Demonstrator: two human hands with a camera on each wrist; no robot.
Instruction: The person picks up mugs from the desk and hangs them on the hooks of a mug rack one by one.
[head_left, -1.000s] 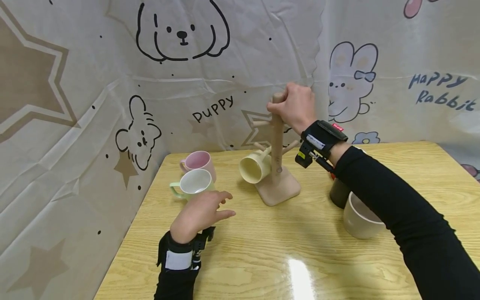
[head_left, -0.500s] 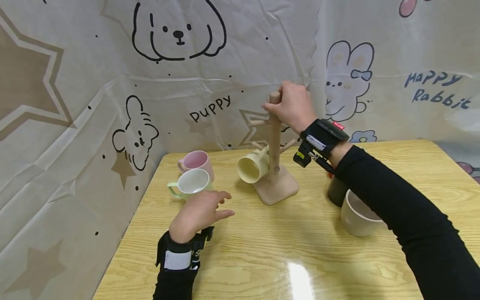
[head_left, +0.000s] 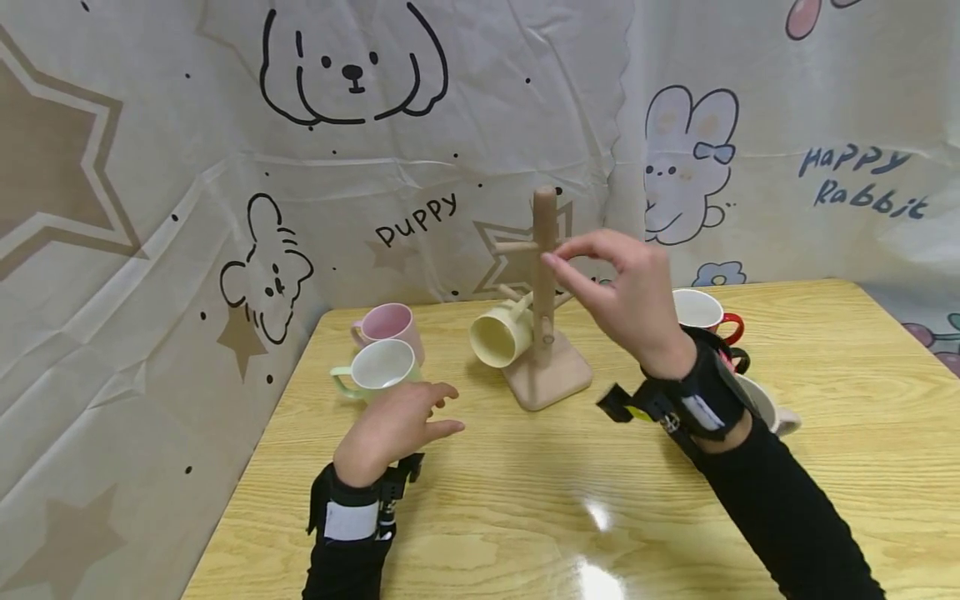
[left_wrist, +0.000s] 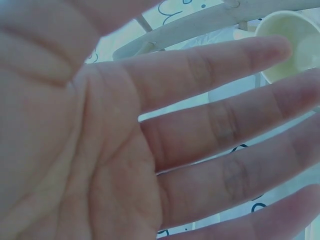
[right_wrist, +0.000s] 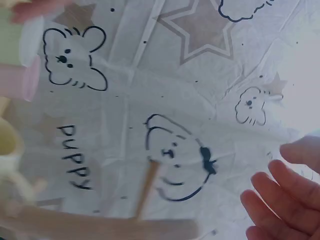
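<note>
A wooden mug rack [head_left: 544, 275] stands on the table, a pale yellow mug [head_left: 495, 339] hanging tilted on one of its left pegs. My right hand [head_left: 633, 296] is just right of the post, with thumb and index finger bent toward each other. In the right wrist view those fingers [right_wrist: 285, 200] are apart from the rack and hold nothing. My left hand [head_left: 393, 429] hovers in front of the pale green mug [head_left: 382, 365], covering its lower part. Its fingers [left_wrist: 200, 115] are extended and spread, nothing in them. Behind the green mug stands a pink mug [head_left: 390, 327].
At the right are a white mug with a red handle [head_left: 697, 308], a black handle [head_left: 741, 360] and a beige mug [head_left: 761, 400], partly hidden by my right wrist and arm. A printed cloth [head_left: 420, 150] hangs behind the wooden table [head_left: 480, 517].
My right hand has let go of the rack's post top and moved down and right. The mugs at the right show more now. My left hand has hardly moved.
</note>
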